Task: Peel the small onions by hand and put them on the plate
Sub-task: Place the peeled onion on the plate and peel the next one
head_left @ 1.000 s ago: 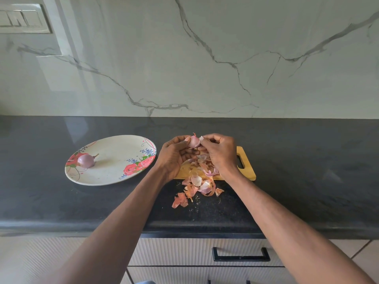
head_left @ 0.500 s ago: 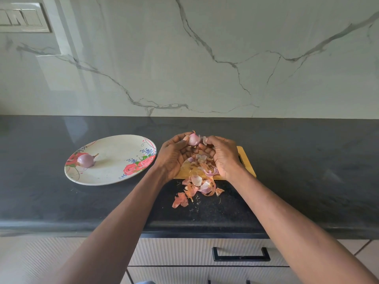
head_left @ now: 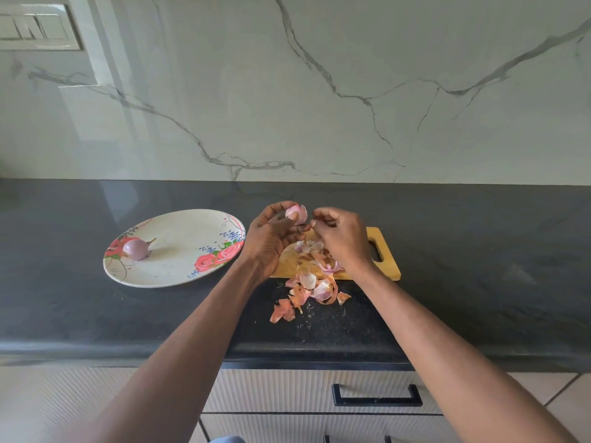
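My left hand grips a small pink onion between thumb and fingertips, above the far end of a yellow cutting board. My right hand hovers just right of the onion with fingers curled; whether it pinches a bit of skin is unclear. A pile of onion peels lies on the board and spills onto the dark counter in front of it. To the left, a floral plate holds one peeled onion near its left rim.
The dark stone counter runs wall to wall below a marble backsplash. Its front edge sits above drawers with a black handle. A switch panel is on the wall at the top left.
My right hand has drawn slightly away from the onion to the right. My left hand has lifted the onion a little and keeps holding it.
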